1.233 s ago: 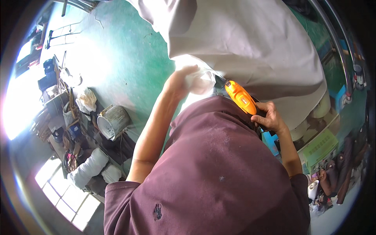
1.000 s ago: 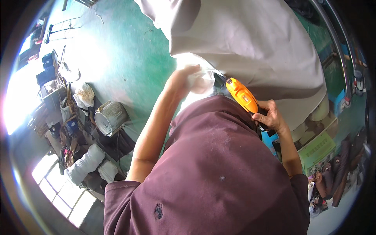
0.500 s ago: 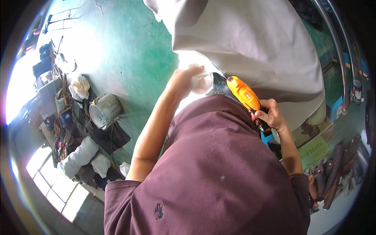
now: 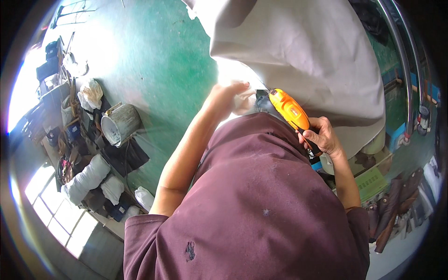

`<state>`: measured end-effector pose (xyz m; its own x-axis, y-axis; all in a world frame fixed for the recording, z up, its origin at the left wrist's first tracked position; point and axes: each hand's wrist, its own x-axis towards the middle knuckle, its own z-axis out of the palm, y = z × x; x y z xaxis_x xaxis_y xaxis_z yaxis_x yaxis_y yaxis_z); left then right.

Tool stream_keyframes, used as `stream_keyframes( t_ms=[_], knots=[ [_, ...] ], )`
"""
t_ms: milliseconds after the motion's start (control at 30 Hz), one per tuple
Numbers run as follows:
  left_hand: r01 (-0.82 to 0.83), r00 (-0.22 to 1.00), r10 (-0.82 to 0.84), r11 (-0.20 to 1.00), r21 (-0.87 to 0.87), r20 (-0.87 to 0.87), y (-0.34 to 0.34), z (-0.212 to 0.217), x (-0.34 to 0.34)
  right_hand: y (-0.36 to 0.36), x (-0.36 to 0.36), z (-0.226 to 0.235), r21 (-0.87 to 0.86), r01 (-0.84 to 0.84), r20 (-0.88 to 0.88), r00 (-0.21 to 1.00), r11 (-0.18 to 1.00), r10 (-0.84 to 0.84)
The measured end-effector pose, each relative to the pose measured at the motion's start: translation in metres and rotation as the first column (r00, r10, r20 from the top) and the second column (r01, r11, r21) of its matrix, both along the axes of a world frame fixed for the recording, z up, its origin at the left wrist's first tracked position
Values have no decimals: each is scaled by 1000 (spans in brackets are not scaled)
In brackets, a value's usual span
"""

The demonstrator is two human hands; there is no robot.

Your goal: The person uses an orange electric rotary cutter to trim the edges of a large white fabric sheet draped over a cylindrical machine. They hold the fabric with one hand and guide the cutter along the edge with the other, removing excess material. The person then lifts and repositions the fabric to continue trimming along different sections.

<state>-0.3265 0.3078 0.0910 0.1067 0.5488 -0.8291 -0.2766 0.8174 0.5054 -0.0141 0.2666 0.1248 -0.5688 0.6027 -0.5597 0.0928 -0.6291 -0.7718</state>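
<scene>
My right hand (image 4: pixel 323 136) grips an orange cordless power tool (image 4: pixel 288 111), its nose pointing up-left toward the edge of a large pale grey sheet of material (image 4: pixel 308 51). My left hand (image 4: pixel 227 96) presses flat against that sheet's lower edge, just left of the tool's tip. A bright glare washes out the spot where hand, sheet and tool meet, so the tool's tip is hidden. My maroon shirt (image 4: pixel 261 200) fills the lower middle of the view.
Green floor (image 4: pixel 154 60) lies to the left. A metal bucket (image 4: pixel 120 123) lies on its side by white sacks (image 4: pixel 88 175) and clutter along the left wall. Curved metal rails (image 4: pixel 402 70) run down the right, with a green mat (image 4: pixel 373 183) and rolled material (image 4: pixel 396 205) below.
The view has shifted slightly, so the bucket and clutter sit higher and further left. Both hands stay in the same place against the sheet, the tool still held.
</scene>
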Motion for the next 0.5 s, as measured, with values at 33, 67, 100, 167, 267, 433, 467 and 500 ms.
stream_keyframes(
  t_ms=[33,67,100,167,267,433,467,500],
  knots=[
    [-17,1000,17,1000,-13,10,-2,0,0,0,-1,0,-6,3,1,1000,1000,-3],
    [-33,999,34,999,-26,20,-4,-1,2,-1,0,0,-13,5,4,1000,1000,-5],
    [-49,998,51,998,-39,30,-6,-2,4,-1,0,0,-19,8,6,1000,1000,-8],
    [-73,996,77,996,-58,51,-9,-3,5,0,-1,1,-42,3,23,1000,999,-2],
    [-76,994,82,994,-75,75,-11,-5,-1,4,-7,3,-62,-11,42,999,998,14],
    [-110,988,120,988,-108,92,-17,-6,-2,7,-11,8,-63,-25,52,998,998,28],
    [-109,988,121,987,-120,99,-18,-8,-2,8,-12,7,-58,-26,50,998,998,29],
    [-108,987,122,985,-133,107,-19,-9,-3,8,-13,7,-53,-28,48,998,998,30]
  ],
)
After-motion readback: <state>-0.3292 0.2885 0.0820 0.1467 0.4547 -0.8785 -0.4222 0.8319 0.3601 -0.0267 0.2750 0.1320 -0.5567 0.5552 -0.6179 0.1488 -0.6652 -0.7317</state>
